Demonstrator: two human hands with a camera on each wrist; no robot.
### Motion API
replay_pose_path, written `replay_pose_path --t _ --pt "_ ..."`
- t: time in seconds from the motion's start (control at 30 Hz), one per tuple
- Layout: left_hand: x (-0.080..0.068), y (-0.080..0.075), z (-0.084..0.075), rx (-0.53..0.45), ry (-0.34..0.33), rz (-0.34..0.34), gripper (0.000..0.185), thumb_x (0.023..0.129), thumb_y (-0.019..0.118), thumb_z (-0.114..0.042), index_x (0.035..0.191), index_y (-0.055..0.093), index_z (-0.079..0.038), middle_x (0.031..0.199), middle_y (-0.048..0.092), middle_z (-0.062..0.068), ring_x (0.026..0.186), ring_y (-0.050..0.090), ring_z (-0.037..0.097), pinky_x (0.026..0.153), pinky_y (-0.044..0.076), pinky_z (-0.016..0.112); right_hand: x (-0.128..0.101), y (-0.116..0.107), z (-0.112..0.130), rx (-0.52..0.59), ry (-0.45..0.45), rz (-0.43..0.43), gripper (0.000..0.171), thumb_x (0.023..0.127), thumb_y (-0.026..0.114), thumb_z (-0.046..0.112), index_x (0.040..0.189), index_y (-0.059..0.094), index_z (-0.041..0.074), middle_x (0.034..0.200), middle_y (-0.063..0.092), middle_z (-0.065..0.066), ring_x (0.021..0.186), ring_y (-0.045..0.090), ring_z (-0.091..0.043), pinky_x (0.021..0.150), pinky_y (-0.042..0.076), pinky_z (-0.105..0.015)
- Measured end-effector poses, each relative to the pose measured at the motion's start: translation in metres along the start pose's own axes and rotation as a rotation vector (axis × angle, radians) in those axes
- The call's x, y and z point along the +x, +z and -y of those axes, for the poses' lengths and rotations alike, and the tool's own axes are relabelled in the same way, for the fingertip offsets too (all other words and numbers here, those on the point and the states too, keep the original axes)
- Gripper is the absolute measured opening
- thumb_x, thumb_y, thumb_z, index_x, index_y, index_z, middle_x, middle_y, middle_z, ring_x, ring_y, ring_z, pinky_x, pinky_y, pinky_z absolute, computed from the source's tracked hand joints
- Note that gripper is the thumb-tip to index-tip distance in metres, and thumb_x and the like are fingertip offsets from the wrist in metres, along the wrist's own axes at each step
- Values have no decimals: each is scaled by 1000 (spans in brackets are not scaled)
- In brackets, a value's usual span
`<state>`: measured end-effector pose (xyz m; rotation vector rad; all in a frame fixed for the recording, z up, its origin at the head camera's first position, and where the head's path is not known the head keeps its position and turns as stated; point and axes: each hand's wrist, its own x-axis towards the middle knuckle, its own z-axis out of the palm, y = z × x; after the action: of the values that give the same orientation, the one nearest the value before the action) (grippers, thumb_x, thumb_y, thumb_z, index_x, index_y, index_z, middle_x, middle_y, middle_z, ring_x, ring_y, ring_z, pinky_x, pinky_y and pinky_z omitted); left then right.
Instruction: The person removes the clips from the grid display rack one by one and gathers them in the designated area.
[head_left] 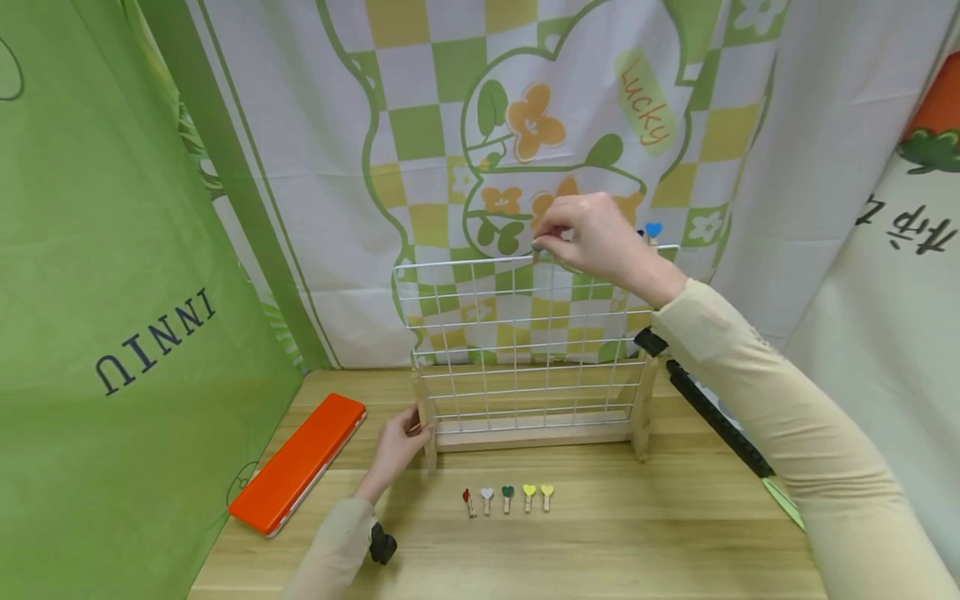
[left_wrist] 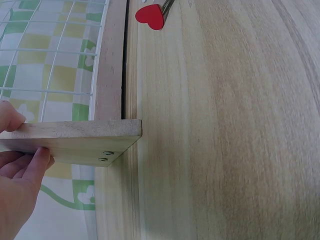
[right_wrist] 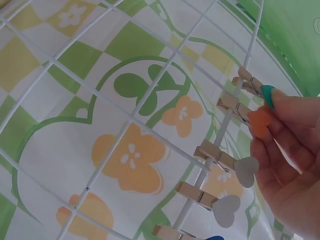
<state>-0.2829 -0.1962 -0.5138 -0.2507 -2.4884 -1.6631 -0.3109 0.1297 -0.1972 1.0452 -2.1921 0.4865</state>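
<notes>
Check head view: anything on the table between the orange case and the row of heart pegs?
Only the left hand, gripping the rack's wooden foot, between orange case and pegs.

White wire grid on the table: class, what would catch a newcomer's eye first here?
The white wire grid stands upright in its wooden stand, and the right hand pinches a heart clip at its top wire. The left hand holds the stand's left foot. Five heart clips lie in a row before it, with an orange case at left.
</notes>
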Motion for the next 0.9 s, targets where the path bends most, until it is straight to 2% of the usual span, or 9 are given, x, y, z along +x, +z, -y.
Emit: replay_pose_path --t 0.13,0.27,0.37,0.53,0.6,0.73,0.9 --pt "-1 0 0 11 0 5 50 91 64 0 138 52 10 130 61 32 122 61 42 98 57 43 -2 -6 2 29 26 -24 5 88 73 4 86 77 2 82 74 -11 71 66 -21 64 54 -27" --pt "-1 0 0 13 9 -2 49 91 65 1 137 52 11 130 61 33 121 61 43 97 57 43 -6 -11 6 43 41 -38 5 89 72 6 88 77 4 83 74 -10 74 66 -20 67 54 -28" --pt "0 1 0 8 19 -11 49 90 64 3 137 52 11 129 61 33 121 61 43 97 57 43 -16 -12 9 48 55 -63 5 89 73 8 88 76 5 83 74 -8 75 66 -17 69 56 -29" --pt "1 1 1 7 18 -11 49 90 64 2 137 52 12 129 60 33 120 62 43 98 57 44 -41 -5 11 101 56 -85 3 86 75 6 88 77 6 81 73 -6 72 64 -14 67 53 -19" --pt "1 1 1 7 11 -10 49 90 65 1 137 52 11 130 60 33 121 61 43 98 57 43 -53 2 11 114 46 -66 4 84 76 4 88 77 6 81 73 -6 72 65 -14 66 54 -19" --pt "0 1 1 5 10 -9 50 91 64 1 138 51 12 131 60 33 122 61 43 99 57 43 -80 26 10 137 39 11 7 82 77 1 87 76 5 81 73 -6 71 67 -14 64 60 -29" --pt "1 1 2 8 1 -6 50 91 64 1 138 50 12 131 59 34 121 61 44 98 57 43 -123 62 10 202 82 141 6 82 77 1 87 75 4 79 73 -5 69 67 -12 62 62 -26"
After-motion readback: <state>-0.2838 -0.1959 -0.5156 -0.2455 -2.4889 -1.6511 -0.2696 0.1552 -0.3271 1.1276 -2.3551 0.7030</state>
